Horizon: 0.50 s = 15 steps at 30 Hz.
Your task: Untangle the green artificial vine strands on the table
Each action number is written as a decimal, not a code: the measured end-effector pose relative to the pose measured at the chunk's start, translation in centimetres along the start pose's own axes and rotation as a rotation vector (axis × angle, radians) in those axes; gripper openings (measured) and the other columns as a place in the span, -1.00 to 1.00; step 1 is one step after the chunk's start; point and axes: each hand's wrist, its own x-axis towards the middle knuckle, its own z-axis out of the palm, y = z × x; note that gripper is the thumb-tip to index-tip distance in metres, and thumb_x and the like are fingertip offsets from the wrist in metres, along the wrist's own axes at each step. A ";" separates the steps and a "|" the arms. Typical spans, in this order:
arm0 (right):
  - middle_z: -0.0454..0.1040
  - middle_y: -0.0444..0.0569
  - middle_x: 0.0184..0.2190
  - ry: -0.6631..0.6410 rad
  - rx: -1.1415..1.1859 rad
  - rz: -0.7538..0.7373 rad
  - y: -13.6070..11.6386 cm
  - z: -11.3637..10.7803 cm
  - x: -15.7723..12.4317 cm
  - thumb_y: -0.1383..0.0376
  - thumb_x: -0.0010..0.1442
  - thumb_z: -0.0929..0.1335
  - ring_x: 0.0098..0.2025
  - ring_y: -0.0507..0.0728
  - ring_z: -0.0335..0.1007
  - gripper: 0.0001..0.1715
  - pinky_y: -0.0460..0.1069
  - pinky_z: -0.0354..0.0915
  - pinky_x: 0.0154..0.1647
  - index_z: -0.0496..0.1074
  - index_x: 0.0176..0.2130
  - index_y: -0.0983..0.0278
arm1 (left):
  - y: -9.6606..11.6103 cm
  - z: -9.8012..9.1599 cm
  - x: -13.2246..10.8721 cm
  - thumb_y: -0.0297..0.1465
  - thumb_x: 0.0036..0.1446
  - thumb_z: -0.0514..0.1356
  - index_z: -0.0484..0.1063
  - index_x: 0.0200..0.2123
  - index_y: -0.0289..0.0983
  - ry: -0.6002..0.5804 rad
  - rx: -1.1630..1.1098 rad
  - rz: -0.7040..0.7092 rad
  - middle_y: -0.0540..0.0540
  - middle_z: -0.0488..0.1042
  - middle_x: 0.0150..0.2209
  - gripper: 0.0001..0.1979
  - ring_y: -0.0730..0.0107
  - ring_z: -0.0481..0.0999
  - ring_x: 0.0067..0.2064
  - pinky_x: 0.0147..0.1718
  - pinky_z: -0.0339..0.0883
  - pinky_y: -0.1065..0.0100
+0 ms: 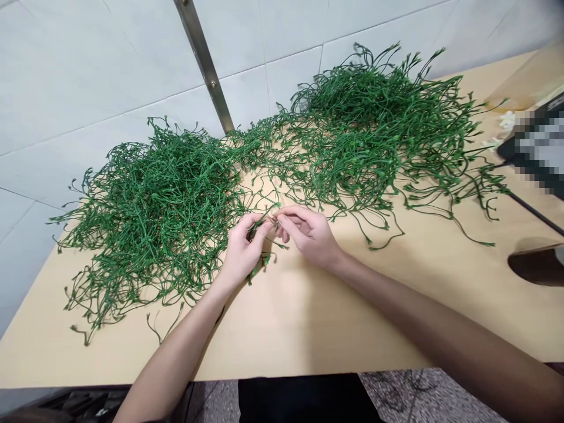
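My left hand [245, 244] is closed in a pinch around thin green artificial plant stems [259, 258], whose tips hang below its fingers. Beside it, my right hand [308, 232] pinches at the same spot, thumb and forefinger together near the left fingertips. What the right fingers hold is too small to make out. A big tangled heap of green stems [163, 194] lies to the left of my hands. Another heap of stems [365, 117] rises behind them to the right, with loose strands between the two piles.
Under everything is a light wooden table [273, 335], set against a white tiled wall [145, 53] with a metal strip [205, 64]. At the right stand a dark device [541, 141] with a blurred screen, small white flowers [506, 120] and a dark brown round object [537, 267].
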 end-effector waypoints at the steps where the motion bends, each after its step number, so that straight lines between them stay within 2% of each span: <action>1: 0.47 -0.06 -0.41 -0.021 -0.046 -0.047 0.0 0.0 0.0 0.20 0.24 0.31 -0.48 0.01 0.41 -0.79 -0.07 0.38 -0.48 0.46 -0.22 0.28 | 0.1 0.0 0.0 -0.30 0.20 0.15 0.43 -0.32 -0.25 -0.002 -0.042 -0.035 -0.04 0.47 -0.35 -0.85 0.42 0.41 -0.34 -0.34 0.27 0.39; 5: 0.50 0.07 -0.13 0.005 -0.348 -0.275 0.2 0.0 -0.1 0.33 0.19 0.33 -0.17 0.14 0.49 -0.75 0.02 0.47 -0.24 0.54 -0.15 0.24 | 0.4 0.0 0.1 -0.30 0.18 0.17 0.44 -0.34 -0.25 -0.015 -0.116 -0.114 -0.02 0.43 -0.40 -0.86 0.46 0.35 -0.40 -0.40 0.24 0.41; 9: 0.38 0.14 0.08 0.064 -0.528 -0.352 0.5 -0.1 -0.1 0.31 0.20 0.35 0.01 0.22 0.39 -0.75 0.12 0.43 -0.09 0.58 -0.14 0.23 | 0.5 -0.2 0.2 -0.31 0.17 0.18 0.46 -0.34 -0.25 0.020 -0.086 -0.092 -0.03 0.43 -0.37 -0.87 0.43 0.37 -0.33 -0.31 0.26 0.40; 12: 0.35 0.18 0.07 0.074 -0.549 -0.367 0.5 -0.2 -0.1 0.30 0.22 0.35 0.06 0.26 0.28 -0.80 0.14 0.39 -0.09 0.59 -0.24 0.26 | 0.4 -0.3 0.4 -0.34 0.15 0.20 0.46 -0.37 -0.26 0.033 -0.077 -0.028 -0.06 0.41 -0.31 -0.88 0.39 0.38 -0.22 -0.19 0.27 0.39; 15: 0.42 0.12 -0.08 -0.016 -0.488 -0.311 0.3 -0.3 0.1 0.29 0.23 0.32 -0.01 0.22 0.30 -0.81 0.18 0.27 0.04 0.54 -0.31 0.26 | 0.1 -0.3 0.5 -0.31 0.15 0.20 0.44 -0.39 -0.27 0.011 -0.122 -0.024 -0.07 0.40 -0.30 -0.85 0.37 0.38 -0.20 -0.18 0.28 0.39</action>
